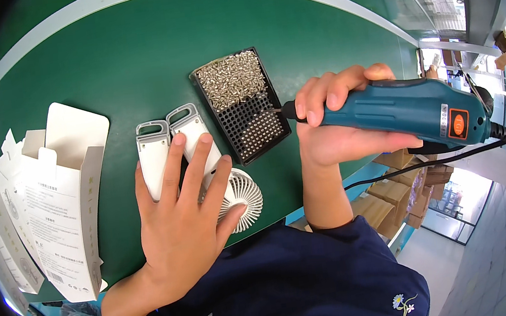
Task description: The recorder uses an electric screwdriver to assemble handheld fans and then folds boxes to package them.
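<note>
green table (127, 60) – white fan parts (193, 134) | screw tray (254, 117) – shelving beyond

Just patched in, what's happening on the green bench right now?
The left hand presses flat on a white handheld fan lying on the green table. The right hand grips a teal electric screwdriver, its tip at the black perforated screw tray. White folded cartons stand to the left.

Screw tray (254, 117) right of fans (188, 147) — boxes (51, 208) left
</note>
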A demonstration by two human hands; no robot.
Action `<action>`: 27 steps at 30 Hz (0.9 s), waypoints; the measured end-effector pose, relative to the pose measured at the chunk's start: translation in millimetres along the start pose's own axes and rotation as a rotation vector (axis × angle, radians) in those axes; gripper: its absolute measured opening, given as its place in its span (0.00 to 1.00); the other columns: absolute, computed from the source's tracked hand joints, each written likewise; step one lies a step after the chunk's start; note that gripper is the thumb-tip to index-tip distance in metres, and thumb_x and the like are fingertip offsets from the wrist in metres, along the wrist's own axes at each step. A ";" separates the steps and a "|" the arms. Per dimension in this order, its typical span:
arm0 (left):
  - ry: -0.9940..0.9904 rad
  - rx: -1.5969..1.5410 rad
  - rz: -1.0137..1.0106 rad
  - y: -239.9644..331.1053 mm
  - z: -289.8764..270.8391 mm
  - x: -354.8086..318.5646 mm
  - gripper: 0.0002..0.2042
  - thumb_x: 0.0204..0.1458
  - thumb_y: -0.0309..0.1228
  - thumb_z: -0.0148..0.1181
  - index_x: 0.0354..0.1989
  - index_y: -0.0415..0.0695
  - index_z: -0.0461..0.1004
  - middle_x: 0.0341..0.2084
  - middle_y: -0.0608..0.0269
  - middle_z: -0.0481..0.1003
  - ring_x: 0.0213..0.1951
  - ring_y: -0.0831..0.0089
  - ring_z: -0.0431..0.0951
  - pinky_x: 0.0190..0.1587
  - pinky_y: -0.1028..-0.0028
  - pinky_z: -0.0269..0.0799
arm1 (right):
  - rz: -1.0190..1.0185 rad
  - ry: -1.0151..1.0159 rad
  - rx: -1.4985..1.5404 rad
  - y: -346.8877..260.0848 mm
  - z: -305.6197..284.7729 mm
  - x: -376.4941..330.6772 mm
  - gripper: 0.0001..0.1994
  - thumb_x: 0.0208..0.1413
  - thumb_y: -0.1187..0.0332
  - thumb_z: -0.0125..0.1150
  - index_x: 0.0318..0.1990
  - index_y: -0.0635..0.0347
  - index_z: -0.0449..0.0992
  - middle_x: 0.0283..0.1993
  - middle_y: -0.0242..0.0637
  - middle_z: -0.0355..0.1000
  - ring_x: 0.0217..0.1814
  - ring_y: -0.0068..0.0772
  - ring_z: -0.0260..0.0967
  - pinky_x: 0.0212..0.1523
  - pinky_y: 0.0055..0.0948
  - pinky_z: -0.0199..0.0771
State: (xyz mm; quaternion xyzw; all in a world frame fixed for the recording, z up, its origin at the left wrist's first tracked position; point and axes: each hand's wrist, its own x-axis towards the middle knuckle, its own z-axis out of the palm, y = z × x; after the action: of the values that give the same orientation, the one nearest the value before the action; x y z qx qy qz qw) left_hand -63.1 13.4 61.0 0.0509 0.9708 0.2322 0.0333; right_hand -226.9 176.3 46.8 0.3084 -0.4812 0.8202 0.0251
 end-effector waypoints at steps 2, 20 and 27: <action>-0.002 -0.004 -0.001 0.4 0.2 0.3 0.25 0.48 0.49 0.60 0.52 0.50 0.72 0.63 0.59 0.60 0.66 0.57 0.55 0.56 0.41 0.55 | -0.013 0.098 0.032 2.4 8.6 0.6 0.50 0.39 0.17 0.33 0.50 0.57 0.64 0.22 0.35 0.63 0.12 0.28 0.59 0.12 0.27 0.63; 0.012 -0.029 -0.008 -1.7 -1.3 -1.8 0.25 0.48 0.48 0.60 0.53 0.49 0.72 0.63 0.59 0.60 0.66 0.56 0.54 0.56 0.39 0.56 | -0.023 0.019 -0.001 -6.1 9.8 4.1 0.46 0.43 0.19 0.35 0.54 0.53 0.65 0.26 0.32 0.64 0.14 0.27 0.59 0.14 0.28 0.61; 0.081 -0.037 0.015 -1.8 2.1 -0.6 0.24 0.48 0.49 0.60 0.50 0.49 0.74 0.61 0.61 0.62 0.64 0.56 0.58 0.57 0.41 0.56 | 0.070 -0.155 0.192 -19.6 49.4 18.1 0.43 0.47 0.24 0.43 0.58 0.50 0.62 0.32 0.34 0.66 0.20 0.29 0.63 0.22 0.32 0.64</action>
State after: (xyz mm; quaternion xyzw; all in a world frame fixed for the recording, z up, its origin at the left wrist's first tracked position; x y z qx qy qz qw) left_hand -62.4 12.7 58.4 0.0482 0.9665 0.2520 -0.0069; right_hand -211.1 142.4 88.7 0.3550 -0.4114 0.8365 -0.0706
